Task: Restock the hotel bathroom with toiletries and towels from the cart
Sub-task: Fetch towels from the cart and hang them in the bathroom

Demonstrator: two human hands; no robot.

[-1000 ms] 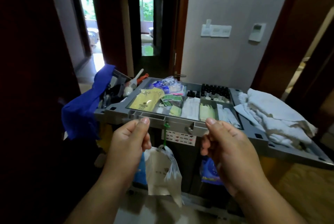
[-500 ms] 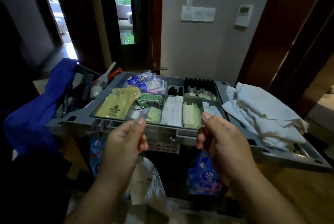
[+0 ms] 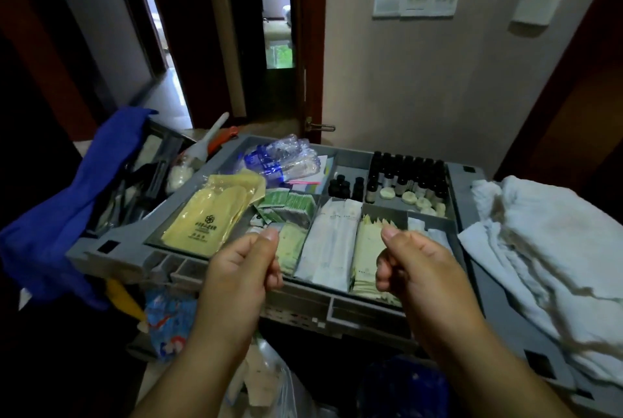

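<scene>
Now curled: left hand (image 3: 236, 279), right hand (image 3: 423, 277)

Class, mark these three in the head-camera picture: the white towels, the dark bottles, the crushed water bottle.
white towels (image 3: 553, 242): head view, top fold of the pile.
dark bottles (image 3: 408, 166): head view, caps of the back rows.
crushed water bottle (image 3: 283, 160): head view, its clear crumpled body.

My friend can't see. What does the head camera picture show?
The left hand and right hand, both curled and empty, hover over a grey cart tray of packets and small dark bottles. White towels lie piled beside it.
</scene>
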